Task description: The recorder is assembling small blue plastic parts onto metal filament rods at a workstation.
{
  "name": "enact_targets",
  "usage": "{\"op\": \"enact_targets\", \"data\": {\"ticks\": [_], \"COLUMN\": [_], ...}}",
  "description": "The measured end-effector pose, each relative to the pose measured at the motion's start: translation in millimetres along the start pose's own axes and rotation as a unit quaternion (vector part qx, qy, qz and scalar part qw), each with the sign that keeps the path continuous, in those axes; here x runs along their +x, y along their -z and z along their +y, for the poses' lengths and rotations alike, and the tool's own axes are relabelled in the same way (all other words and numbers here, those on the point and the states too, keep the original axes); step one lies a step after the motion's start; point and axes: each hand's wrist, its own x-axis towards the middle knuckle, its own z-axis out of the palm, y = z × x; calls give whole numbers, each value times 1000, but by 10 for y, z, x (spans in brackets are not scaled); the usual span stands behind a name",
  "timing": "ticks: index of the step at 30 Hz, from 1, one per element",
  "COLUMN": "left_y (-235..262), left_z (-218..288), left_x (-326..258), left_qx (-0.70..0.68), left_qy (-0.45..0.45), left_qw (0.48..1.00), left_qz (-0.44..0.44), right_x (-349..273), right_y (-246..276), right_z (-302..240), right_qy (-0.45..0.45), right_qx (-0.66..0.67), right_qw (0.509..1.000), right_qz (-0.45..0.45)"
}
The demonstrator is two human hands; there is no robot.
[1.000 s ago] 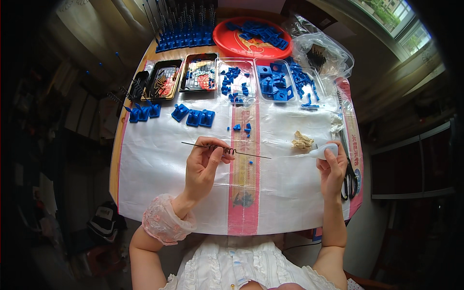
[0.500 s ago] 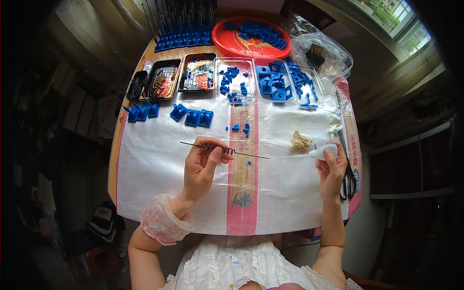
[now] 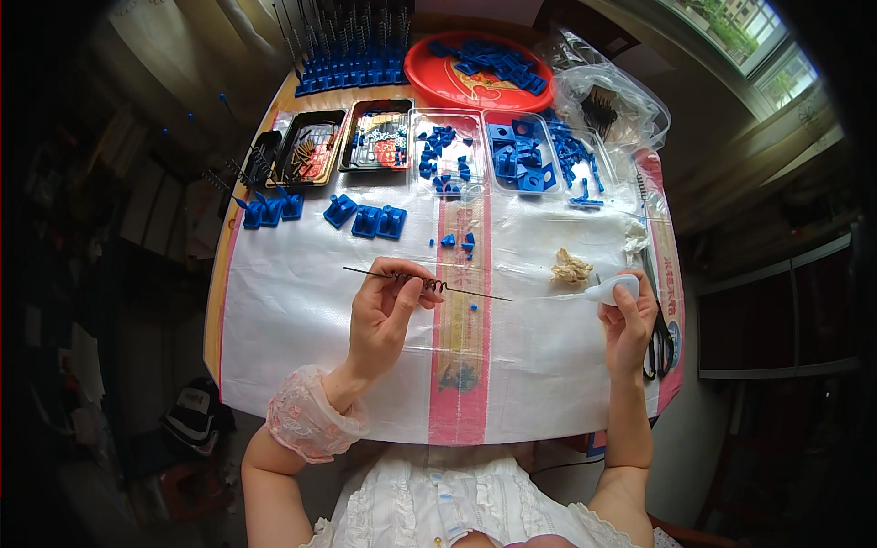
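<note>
a thin dark wire (image 3: 440, 287) with a curly part is pinched by the fingers (image 3: 405, 301) of the left hand (image 3: 375, 324), near the middle of the frame. a small white bottle (image 3: 603, 291) is held by the bent fingers of the right hand (image 3: 628, 321), right of the middle. its thin tip is pointed left at the wire's end, and a gap is seen between them. a tiny blue bit (image 3: 474, 308) is seen just below the wire. blue parts are held by a red plate (image 3: 427, 80) at the top of the frame.
</note>
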Motion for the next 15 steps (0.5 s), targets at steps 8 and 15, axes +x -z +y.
{"op": "enact_targets", "data": {"ticks": [8,15], "left_y": [-2,8], "left_z": [3,11], "left_x": [3,-1], "left_qx": [2,-18], "left_qy": [-1,5], "left_qw": [1000,1000], "left_qz": [1,-4], "right_x": [-2,1], "right_y": [-16,-33], "right_z": [-17,-3], "right_qy": [-3,6], "right_qx": [0,-6], "right_qw": [1000,1000], "right_qz": [10,14]}}
